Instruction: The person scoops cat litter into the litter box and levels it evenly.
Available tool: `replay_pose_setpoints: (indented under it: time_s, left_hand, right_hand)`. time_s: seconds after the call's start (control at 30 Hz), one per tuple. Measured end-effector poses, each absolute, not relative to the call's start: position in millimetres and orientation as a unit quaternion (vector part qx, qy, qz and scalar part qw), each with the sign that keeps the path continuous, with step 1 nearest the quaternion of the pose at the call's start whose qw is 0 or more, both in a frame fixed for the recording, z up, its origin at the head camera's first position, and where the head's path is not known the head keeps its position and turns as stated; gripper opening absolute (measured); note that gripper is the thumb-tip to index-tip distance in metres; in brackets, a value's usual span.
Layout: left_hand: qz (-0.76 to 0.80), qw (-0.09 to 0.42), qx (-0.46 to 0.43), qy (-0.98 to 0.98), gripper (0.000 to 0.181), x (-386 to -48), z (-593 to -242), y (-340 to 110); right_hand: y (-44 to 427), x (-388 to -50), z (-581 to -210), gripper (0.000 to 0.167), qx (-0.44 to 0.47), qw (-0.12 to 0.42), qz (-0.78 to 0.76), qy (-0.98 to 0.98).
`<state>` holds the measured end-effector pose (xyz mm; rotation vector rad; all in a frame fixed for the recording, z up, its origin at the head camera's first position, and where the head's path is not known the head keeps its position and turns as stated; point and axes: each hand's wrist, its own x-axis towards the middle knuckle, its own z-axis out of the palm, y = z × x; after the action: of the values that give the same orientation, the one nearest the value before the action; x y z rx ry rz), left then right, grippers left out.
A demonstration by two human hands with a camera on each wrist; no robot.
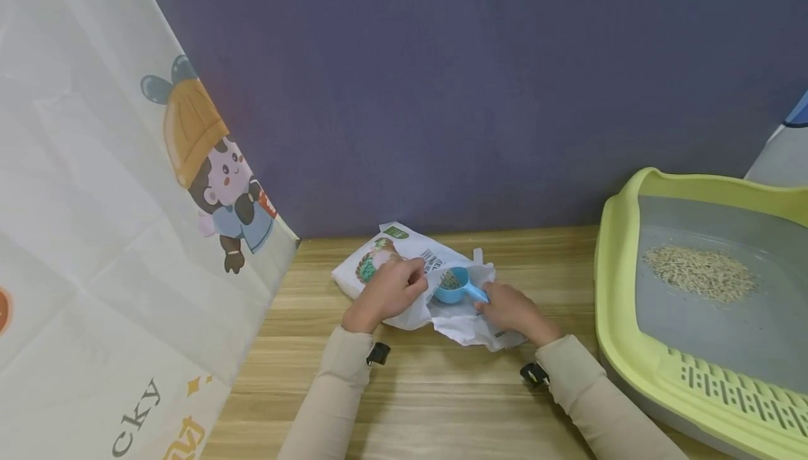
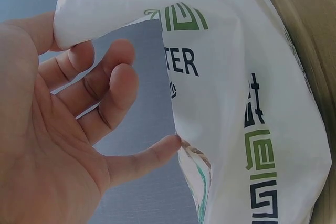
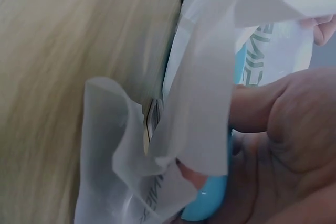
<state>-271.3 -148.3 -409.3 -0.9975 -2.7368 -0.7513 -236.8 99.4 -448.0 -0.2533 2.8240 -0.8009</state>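
Note:
A white printed bag [image 1: 410,316] lies on the wooden surface with its mouth open toward the right. My left hand [image 1: 393,288] pinches the bag's upper edge between thumb and index finger; in the left wrist view the other fingers of that hand [image 2: 68,114] are bent beside the bag [image 2: 220,77]. My right hand [image 1: 513,309] grips the handle of a blue scoop [image 1: 451,293], which holds some light pellets at the bag's mouth. In the right wrist view, bag plastic [image 3: 205,87] partly hides the scoop [image 3: 207,198] and the fingers of the right hand [image 3: 294,145].
To the right stands a litter tray with a yellow-green rim [image 1: 615,306] and a grey inside, holding a patch of pellets [image 1: 701,274]. A dark wall [image 1: 442,95] rises behind the wooden surface [image 1: 284,355]. At the left hangs a white sheet with a cartoon figure [image 1: 214,165].

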Motion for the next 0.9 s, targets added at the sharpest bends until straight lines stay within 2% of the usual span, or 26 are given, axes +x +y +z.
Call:
replay_pose_setpoints:
  time_s: [0.9]
  left_hand:
    - [-0.254,0.056,-0.326,-0.909,0.025,-272.0,-411.2,-146.3]
  right_hand:
    - [104.6,-232.5,-454.6,0.015,-0.09,0.109,-0.277,0.95]
